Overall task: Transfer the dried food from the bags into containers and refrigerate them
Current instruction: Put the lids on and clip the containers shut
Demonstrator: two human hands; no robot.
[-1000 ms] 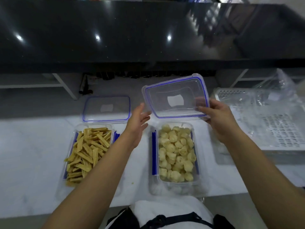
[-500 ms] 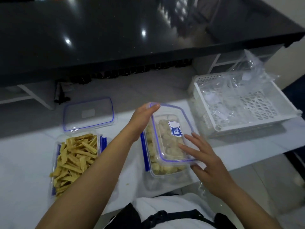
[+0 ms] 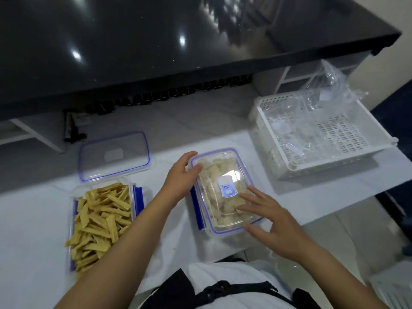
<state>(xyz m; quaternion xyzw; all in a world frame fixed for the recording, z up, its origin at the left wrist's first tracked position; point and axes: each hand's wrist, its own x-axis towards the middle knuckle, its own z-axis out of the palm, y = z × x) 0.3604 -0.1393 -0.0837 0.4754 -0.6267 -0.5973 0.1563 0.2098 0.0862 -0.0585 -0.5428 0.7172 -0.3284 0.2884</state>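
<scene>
A clear lid [image 3: 219, 186] with a blue rim and a blue label sat on the container of pale round pieces [image 3: 223, 219] on the white desk [image 3: 33, 219], the left hand [image 3: 180, 177] curled at the lid's far left corner and the right hand [image 3: 274, 221] spread flat on its near right part. Left of that container stood an open container of yellow strips [image 3: 100, 219], with a second lid [image 3: 113, 155] lying just beyond it. Right of the lidded container, a white perforated basket [image 3: 334, 150] held crumpled clear bags [image 3: 312, 112].
</scene>
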